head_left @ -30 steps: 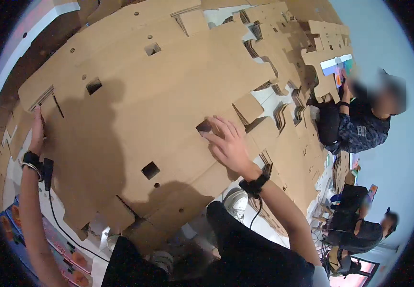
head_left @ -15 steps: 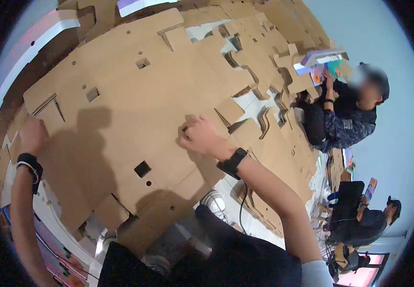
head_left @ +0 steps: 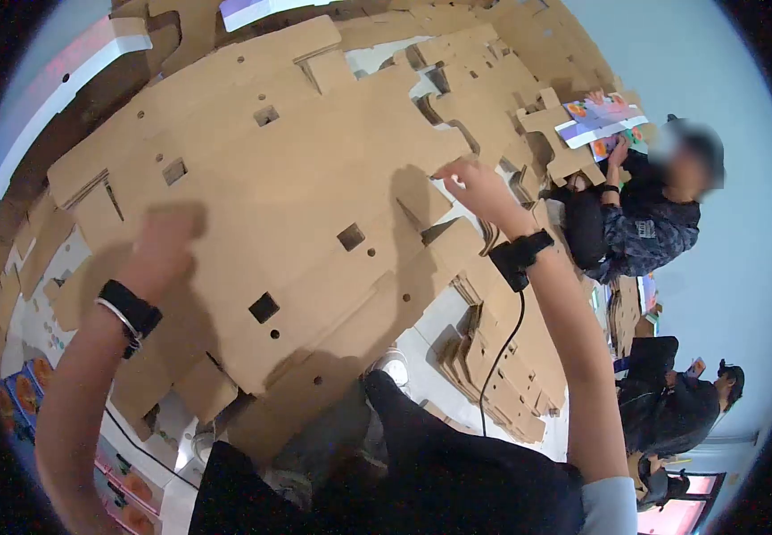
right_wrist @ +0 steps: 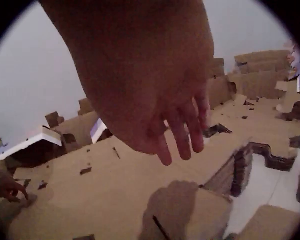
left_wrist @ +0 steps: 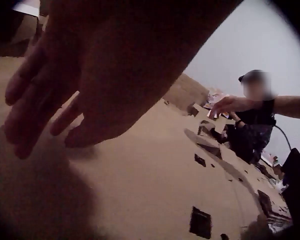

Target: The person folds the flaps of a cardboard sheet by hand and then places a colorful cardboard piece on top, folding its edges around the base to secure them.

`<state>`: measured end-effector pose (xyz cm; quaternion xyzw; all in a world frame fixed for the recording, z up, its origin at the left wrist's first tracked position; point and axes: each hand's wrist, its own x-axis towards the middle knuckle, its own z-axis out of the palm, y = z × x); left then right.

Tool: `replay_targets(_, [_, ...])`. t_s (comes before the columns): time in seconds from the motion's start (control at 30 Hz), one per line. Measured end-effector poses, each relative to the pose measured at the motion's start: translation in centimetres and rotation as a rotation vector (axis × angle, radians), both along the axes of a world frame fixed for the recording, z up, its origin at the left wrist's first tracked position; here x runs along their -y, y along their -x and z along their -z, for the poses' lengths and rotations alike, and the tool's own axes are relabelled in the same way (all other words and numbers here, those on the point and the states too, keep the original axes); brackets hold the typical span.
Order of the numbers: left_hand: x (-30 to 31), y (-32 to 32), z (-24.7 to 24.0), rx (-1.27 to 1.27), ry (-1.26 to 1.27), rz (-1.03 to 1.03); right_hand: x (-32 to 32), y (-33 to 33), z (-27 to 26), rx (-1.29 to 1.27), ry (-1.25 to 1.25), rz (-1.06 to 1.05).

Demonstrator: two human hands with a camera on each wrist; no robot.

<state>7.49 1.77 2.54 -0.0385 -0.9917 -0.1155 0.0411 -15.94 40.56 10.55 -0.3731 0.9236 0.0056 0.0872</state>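
A large flat sheet of brown cardboard [head_left: 297, 187] with square cutouts, round holes and slits lies on top of a stack in front of me. My left hand [head_left: 161, 254] hovers over its left part, and the left wrist view shows loosely spread fingers [left_wrist: 27, 122] holding nothing. Above the sheet's right edge, near a slit flap, is my right hand [head_left: 484, 192]. In the right wrist view its fingers [right_wrist: 182, 137] hang loose and apart, with the hand's shadow on the cardboard below. Both hands wear black wrist straps.
More stacked die-cut cardboard [head_left: 511, 366] lies to the right on the white floor. A seated person [head_left: 644, 205] at the right handles a printed cardboard piece [head_left: 604, 120]. Another person [head_left: 698, 410] sits farther off. Printed pieces [head_left: 20, 401] lie at the lower left. A cable [head_left: 502, 357] hangs from my right wrist.
Both hands have lifted off the cardboard. My left hand has moved right from the left edge; my right hand has moved right and farther away, uncovering a square cutout.
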Motion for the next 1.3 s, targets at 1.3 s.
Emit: replay_targets(1.3, [-11.3, -2.3, 2.9, 0.454, -0.142, 0.446, 1.0, -10.0, 5.2, 0.381, 1.341, 0.629])
